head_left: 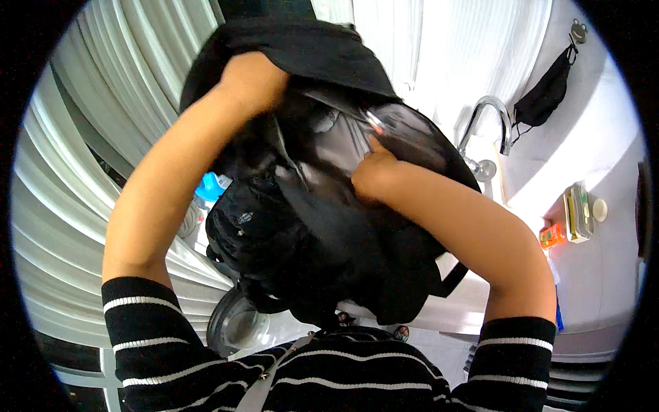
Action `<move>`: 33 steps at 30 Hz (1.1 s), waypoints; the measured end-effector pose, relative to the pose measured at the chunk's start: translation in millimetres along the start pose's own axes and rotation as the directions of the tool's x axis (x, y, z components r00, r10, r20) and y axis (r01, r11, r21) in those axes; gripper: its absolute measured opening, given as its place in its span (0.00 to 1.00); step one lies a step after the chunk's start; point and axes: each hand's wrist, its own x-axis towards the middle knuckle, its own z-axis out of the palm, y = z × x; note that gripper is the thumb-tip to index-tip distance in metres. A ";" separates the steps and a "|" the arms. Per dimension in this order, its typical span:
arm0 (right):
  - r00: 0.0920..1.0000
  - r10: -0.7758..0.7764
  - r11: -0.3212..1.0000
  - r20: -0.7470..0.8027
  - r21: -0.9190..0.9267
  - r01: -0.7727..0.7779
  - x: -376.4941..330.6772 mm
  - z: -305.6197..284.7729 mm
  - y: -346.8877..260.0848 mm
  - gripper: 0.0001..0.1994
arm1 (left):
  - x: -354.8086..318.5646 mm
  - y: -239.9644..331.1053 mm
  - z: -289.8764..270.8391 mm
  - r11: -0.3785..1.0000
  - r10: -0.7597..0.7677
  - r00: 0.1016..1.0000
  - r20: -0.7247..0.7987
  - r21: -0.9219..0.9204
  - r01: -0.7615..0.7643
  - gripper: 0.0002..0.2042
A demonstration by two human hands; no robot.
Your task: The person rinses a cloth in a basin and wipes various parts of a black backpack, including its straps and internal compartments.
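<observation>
A large black backpack (322, 254) with its main compartment open fills the middle of the view, its grey lining (340, 144) showing. My left hand (259, 79) reaches in under the raised black flap (309, 48); its fingers are hidden beneath the fabric. Against the lining, on the right side of the opening, is my right hand (376, 175), fingers curled and one digit pointing up. What they grip, if anything, cannot be made out. Just above that digit lies a small white and red thing (375, 123), blurred.
To the right stand a chrome faucet (489, 113) and a wall shelf with an orange bottle (551, 236) and a clear container (579, 213). A black face mask (546, 96) hangs from a hook. White curtains (68, 220) hang at left. Below the backpack is a round glass-like lid (240, 323).
</observation>
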 end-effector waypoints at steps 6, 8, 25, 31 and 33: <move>0.974 0.120 0.937 -0.195 0.346 -0.046 32.0 -3.3 9.5 0.17 | -20.1 89.5 -7.3 0.949 0.205 0.975 -0.091 -0.223 -0.220 0.07; 0.946 0.156 0.927 -0.283 0.372 -0.041 49.1 -1.3 15.5 0.17 | -20.3 107.9 -13.4 0.925 0.146 0.989 -0.007 -0.353 -0.139 0.08; 0.762 0.282 0.932 -0.583 0.356 -0.072 62.9 45.2 26.3 0.11 | 2.8 111.5 -4.1 0.934 0.167 0.974 0.153 -0.340 -0.107 0.08; 0.798 0.311 0.935 -0.517 0.318 -0.158 -93.1 24.7 33.0 0.05 | 0.8 93.5 20.5 0.975 0.137 0.979 0.149 -0.193 -0.107 0.06; 0.716 0.445 0.850 -0.537 0.505 -0.150 -159.1 32.4 51.1 0.03 | 3.6 80.6 15.5 0.987 0.086 0.987 0.137 -0.144 -0.066 0.07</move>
